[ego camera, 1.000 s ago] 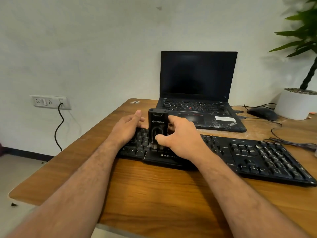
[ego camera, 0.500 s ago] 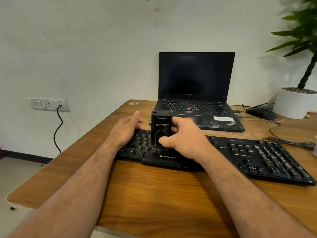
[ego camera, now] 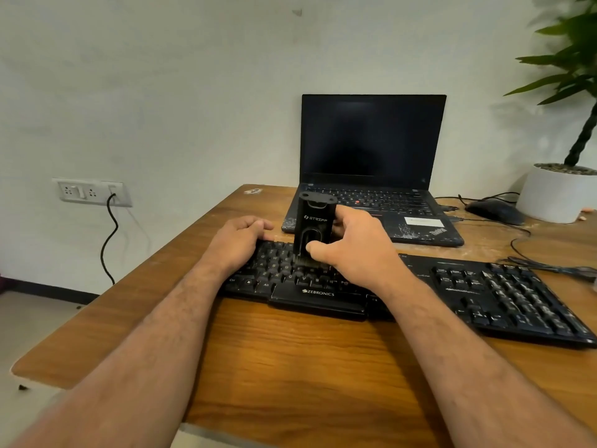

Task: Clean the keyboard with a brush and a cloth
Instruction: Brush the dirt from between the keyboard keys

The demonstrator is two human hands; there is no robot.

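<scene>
One keyboard (ego camera: 484, 292), black, full-size, lying flat on the wooden table (ego camera: 290, 367); long axis runs left to right, roughly along the near edge, with the number-pad end toward the right edge. Marked "ZEBRONICS" in white on the front lip.

One brush (ego camera: 311, 231), black, block-shaped body standing upright over the left half of the keyboard; long axis vertical, bristles pointing down and touching the keys. Marked "STRIFF" in white on the face toward the camera.

Right hand (ego camera: 352, 250): fingers and thumb curled round the lower body of the brush, gripping it.

Left hand (ego camera: 237, 242): laid flat on the far left corner of the keyboard, fingers fairly straight, holding nothing.

One laptop (ego camera: 371, 176), black, lid open, screen dark, near the far edge behind the keyboard; "ThinkPad" on the palm rest, plus a white label too small to read.

One mouse (ego camera: 494, 211), dark, and one white plant pot (ego camera: 555, 195), toward the far right corner.
</scene>
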